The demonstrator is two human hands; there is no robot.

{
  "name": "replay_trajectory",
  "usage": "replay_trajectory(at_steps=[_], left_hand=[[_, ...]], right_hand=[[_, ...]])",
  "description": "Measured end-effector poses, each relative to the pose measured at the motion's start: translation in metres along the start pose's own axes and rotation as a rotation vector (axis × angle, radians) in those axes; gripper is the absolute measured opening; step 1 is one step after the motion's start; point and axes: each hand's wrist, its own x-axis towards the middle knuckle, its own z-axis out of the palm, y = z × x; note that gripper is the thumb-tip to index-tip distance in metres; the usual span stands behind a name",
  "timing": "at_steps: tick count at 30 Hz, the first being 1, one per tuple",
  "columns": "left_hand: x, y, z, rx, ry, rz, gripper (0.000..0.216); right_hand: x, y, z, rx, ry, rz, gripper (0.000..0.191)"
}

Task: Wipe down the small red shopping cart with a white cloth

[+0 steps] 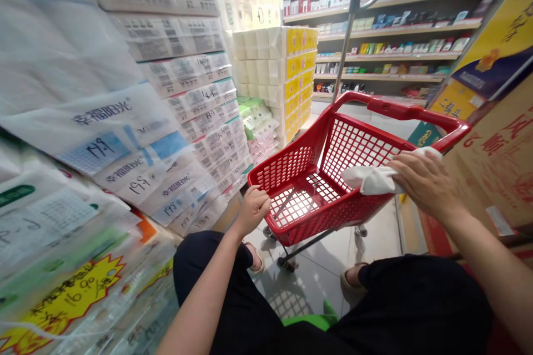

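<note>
A red plastic shopping cart with a lattice basket stands on its wheels in front of me. Its basket floor shows through with nothing lying on it. My left hand is closed over the near left corner of the basket rim. With my right hand I press a white cloth onto the basket's right rim. One end of the cloth hangs over the rim into the basket. The cart's red handle rises at the far side, beyond both hands.
Stacked tissue packs line the left side close to my arm. Cardboard boxes are piled along the right. Shelves of small goods stand at the back. A metal pole rises behind the cart, and a green seat edge shows below me.
</note>
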Motion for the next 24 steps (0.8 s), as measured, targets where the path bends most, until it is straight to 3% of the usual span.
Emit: replay_trajectory(at_steps=[3, 6, 11, 15, 19, 24], left_hand=[[0.002, 0.008, -0.008, 0.025, -0.023, -0.007, 0.042], [0.003, 0.037, -0.017, 0.068, -0.040, -0.032, 0.037], [-0.001, 0.096, 0.000, 0.195, -0.143, 0.026, 0.030], [-0.006, 0.099, 0.026, 0.372, -0.148, -0.041, 0.027], [-0.013, 0.080, 0.024, 0.397, -0.120, -0.006, 0.032], [-0.020, 0.064, 0.011, 0.408, -0.090, 0.008, 0.035]], right_hand=[[0.001, -0.001, -0.003, 0.003, 0.032, 0.101, 0.038], [0.006, -0.030, 0.002, -0.022, 0.050, 0.147, 0.035], [0.014, -0.108, 0.011, 0.034, -0.046, 0.009, 0.033], [0.022, -0.147, 0.015, 0.118, -0.093, -0.183, 0.041], [0.030, -0.120, 0.018, 0.125, -0.139, -0.345, 0.037], [0.025, -0.041, 0.004, -0.015, -0.125, -0.288, 0.033]])
